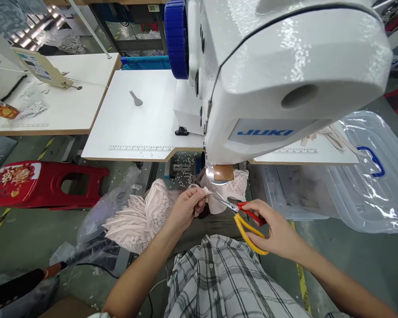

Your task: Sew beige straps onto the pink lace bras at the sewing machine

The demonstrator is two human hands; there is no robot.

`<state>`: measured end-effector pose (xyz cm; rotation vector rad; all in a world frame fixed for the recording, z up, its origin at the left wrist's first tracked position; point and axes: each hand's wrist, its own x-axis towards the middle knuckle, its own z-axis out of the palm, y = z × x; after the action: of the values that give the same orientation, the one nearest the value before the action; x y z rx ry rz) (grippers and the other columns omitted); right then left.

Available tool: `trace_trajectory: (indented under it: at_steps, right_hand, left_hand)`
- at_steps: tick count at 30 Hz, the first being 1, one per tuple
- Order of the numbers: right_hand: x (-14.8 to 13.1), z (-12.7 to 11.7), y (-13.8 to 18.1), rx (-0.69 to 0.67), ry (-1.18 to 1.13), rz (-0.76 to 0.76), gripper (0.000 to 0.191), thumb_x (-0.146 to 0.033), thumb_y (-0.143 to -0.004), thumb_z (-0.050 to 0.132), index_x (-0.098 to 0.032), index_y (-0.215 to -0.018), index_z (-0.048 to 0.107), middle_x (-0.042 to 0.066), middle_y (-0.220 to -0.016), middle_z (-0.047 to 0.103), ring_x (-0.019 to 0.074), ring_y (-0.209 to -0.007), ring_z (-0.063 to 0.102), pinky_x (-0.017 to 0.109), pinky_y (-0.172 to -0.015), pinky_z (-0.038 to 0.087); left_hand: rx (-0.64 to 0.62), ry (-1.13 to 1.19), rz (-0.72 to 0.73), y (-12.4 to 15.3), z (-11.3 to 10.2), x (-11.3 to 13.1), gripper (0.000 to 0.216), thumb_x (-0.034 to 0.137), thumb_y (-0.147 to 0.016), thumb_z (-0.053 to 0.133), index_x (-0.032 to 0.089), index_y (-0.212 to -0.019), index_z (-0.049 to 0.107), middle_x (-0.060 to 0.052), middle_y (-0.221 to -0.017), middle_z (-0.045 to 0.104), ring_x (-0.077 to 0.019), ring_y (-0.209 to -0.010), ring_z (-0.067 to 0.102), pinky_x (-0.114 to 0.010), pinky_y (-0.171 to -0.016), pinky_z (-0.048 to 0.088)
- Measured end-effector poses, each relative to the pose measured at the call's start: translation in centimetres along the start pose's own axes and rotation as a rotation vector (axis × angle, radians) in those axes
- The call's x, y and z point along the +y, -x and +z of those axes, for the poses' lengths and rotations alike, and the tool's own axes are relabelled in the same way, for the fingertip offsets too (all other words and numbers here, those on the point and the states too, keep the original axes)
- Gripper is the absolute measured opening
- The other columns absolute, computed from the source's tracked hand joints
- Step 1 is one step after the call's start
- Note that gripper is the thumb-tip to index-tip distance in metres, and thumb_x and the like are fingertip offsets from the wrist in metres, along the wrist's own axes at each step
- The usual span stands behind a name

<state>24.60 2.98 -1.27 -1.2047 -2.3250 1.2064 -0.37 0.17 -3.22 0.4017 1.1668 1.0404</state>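
My left hand pinches a small piece of pale pink lace fabric just below the sewing machine's head. My right hand grips scissors with one red and one yellow handle. The metal blades point left and touch the fabric edge held by my left fingers. More of the lace garment lies over my lap to the left. The white JUKI sewing machine looms above both hands.
A white sewing table carries the machine. A clear plastic bin with a blue handle stands at right, a red plastic stool at left. Another white table lies far left. Plastic bags lie on the floor.
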Motion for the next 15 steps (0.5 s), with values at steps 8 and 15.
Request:
trace_trajectory:
  at_steps: [8,15]
  right_hand:
    - [-1.1,1.3,-2.5,-0.046,0.018,0.018,0.039,-0.032,-0.076,0.065,-0.022,-0.113,0.059,0.010,-0.107,0.068,0.0215,-0.079,0.064,0.034,-0.067,0.053]
    - [-1.2,1.3,-3.8,-0.079,-0.017,0.063,0.032,-0.035,-0.085,0.061,-0.023,-0.114,0.063,0.009,-0.107,0.070,0.0194,-0.074,0.064,0.031,-0.061,0.052]
  left_hand:
    - [0.076,-0.136,0.121,0.2,0.1,0.0,0.041,0.053,-0.071,0.077,0.016,-0.066,0.062,0.001,-0.062,0.059,-0.0080,-0.055,0.045,-0.021,-0.054,0.035]
    - [0.124,-0.294,0.187,0.2,-0.3,0.0,0.033,0.047,-0.077,0.069,0.017,-0.065,0.060,0.000,-0.065,0.061,-0.0107,-0.057,0.048,-0.023,-0.058,0.038]
